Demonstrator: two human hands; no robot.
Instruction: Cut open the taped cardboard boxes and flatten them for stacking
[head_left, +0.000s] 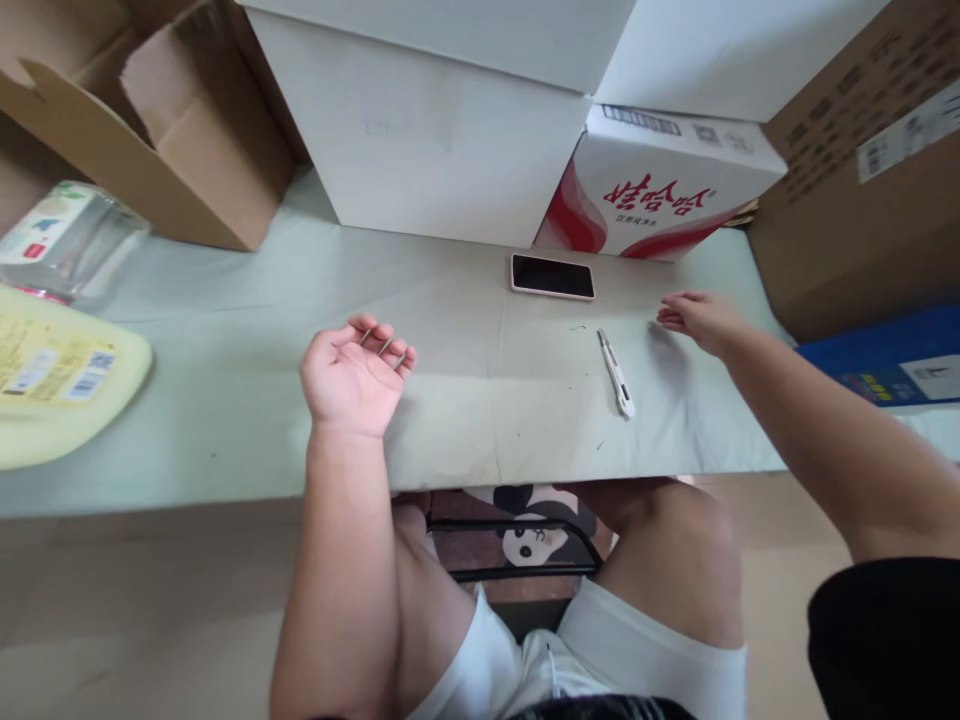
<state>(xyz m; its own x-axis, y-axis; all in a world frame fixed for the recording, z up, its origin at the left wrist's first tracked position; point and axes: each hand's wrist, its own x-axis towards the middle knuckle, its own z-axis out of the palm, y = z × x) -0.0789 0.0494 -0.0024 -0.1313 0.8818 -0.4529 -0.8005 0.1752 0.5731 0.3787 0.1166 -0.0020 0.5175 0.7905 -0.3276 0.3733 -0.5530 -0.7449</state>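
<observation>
My left hand (352,380) rests palm-up on the pale green table cover (225,330), left of centre. Its fingers are curled over a few thin grey metal pieces. My right hand (699,318) lies at the right with its fingers pressed together and the tips on the cover; what they pinch, if anything, is too small to see. A white utility knife (616,373) lies between the hands, nearer the right one. A phone (553,276) with a dark screen lies face-up behind it.
A large white box (427,130) and a red-and-white carton (660,190) stand along the back. An open cardboard box (150,120) is at back left, a brown carton (862,170) at right, a blue box (892,355) below it. A yellow package (52,385) and a clear bottle (71,235) lie far left.
</observation>
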